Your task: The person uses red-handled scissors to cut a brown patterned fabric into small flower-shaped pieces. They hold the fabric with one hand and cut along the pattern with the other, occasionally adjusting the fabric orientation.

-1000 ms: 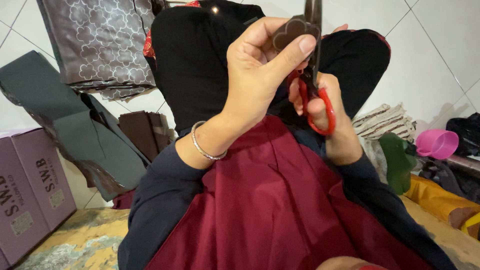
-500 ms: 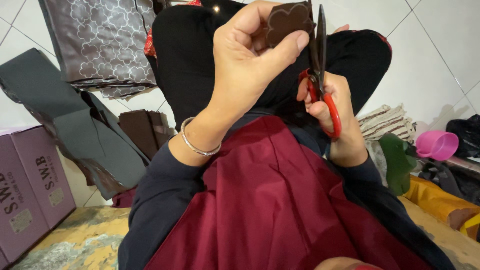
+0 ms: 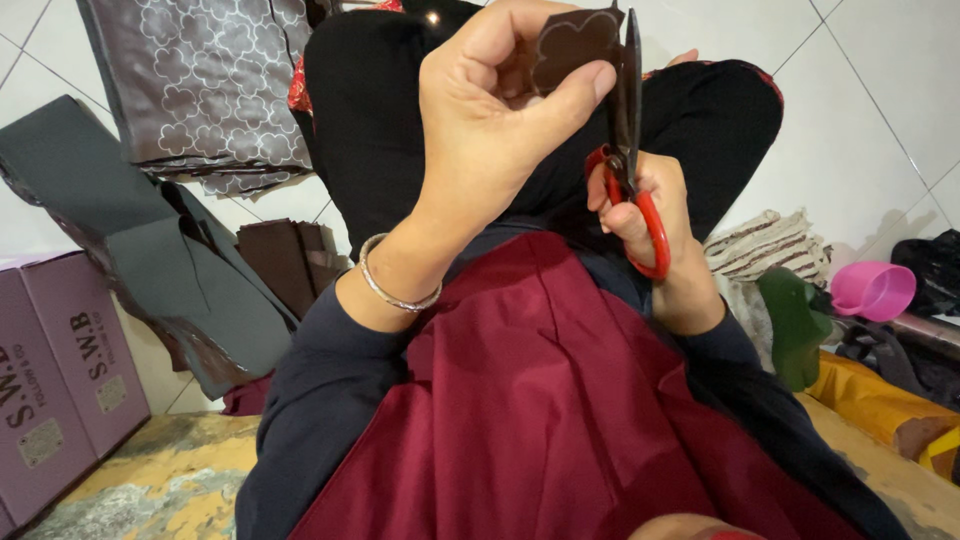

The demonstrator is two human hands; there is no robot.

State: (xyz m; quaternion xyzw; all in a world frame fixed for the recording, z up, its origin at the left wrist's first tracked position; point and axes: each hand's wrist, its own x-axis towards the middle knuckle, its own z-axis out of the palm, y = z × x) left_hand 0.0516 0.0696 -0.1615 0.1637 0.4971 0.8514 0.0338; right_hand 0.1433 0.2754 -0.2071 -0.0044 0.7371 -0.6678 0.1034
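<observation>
Your left hand [image 3: 490, 120] pinched a small brown scalloped piece [image 3: 572, 45] between thumb and fingers, held up in front of you, above your lap. Your right hand [image 3: 650, 215] was closed around the red handles of the scissors [image 3: 630, 150], the dark blades pointing up, right against the piece's right edge; whether the blades were biting into it you couldn't tell from here. A silver bangle [image 3: 395, 285] sat on your left wrist. A maroon cloth [image 3: 540, 400] covered your lap. On the tiled floor to your left lay a patterned brown sheet [image 3: 190, 85], a dark grey sheet [image 3: 150, 250] and purple boxes [image 3: 60, 380]. To your right, well apart from the hands, sat a pink cup [image 3: 872, 290] and a folded striped cloth [image 3: 765, 245].
</observation>
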